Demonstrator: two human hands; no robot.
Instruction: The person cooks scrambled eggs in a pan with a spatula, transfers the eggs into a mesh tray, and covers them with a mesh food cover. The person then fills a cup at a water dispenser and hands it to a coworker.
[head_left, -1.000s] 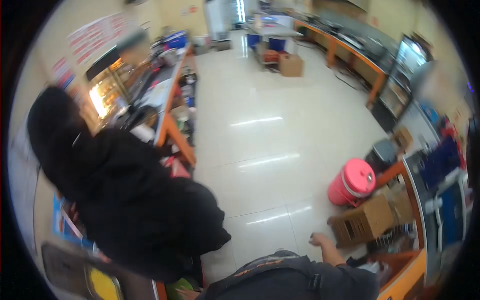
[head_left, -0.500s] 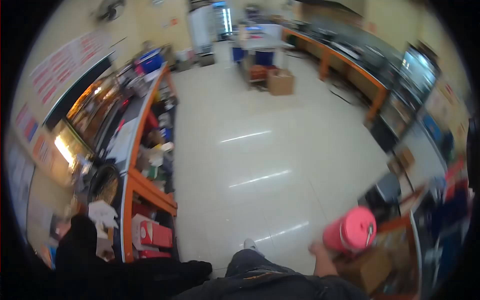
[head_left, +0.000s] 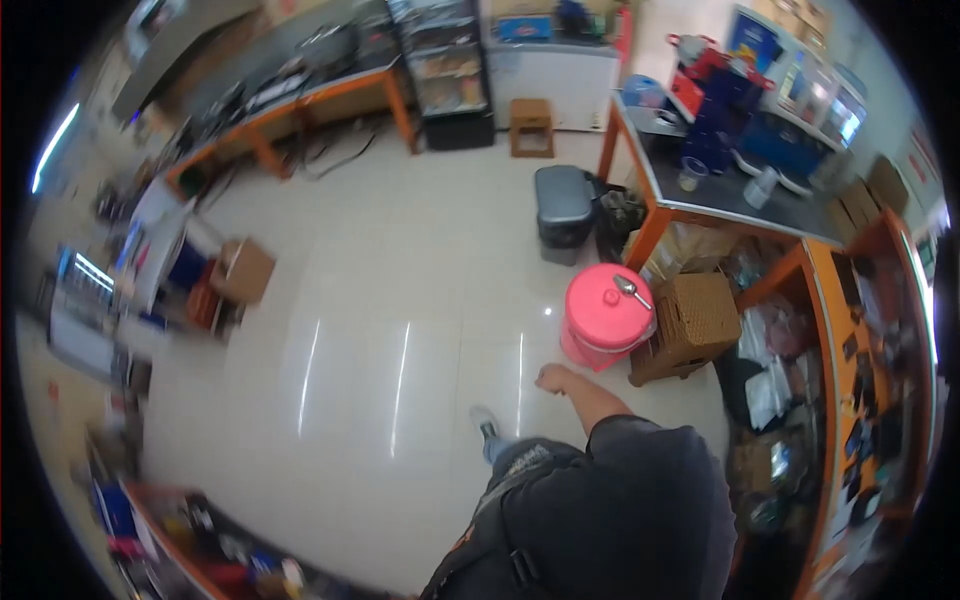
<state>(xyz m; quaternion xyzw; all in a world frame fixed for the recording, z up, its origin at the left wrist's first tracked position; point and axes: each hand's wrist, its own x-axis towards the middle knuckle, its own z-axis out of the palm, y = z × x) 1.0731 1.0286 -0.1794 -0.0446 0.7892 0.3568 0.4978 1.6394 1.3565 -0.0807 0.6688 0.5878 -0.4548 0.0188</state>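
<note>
My right hand (head_left: 552, 379) hangs in front of my body over the tiled floor, its fingers curled in and nothing visible in them. Nearest to it stands a round pink insulated drink jug (head_left: 592, 325) with its lid on, apart from the hand. A metal scoop (head_left: 628, 288) lies on top of the lid. Against the jug's right side is a brown woven-pattern plastic stool (head_left: 697, 325). My left hand is out of the picture.
A grey bin (head_left: 565, 205) stands behind the jug, beside an orange-framed table (head_left: 690, 195) holding cups and boxes. Open shelving (head_left: 825, 330) lines the right. Further off are a small brown stool (head_left: 532, 128), a glass-door display case (head_left: 447, 75) and a cardboard box (head_left: 243, 270).
My view has swung to the right, bringing the jug, bin and right-hand shelving nearer the middle. The left counter has slid to the bottom left. My right hand remains near the jug.
</note>
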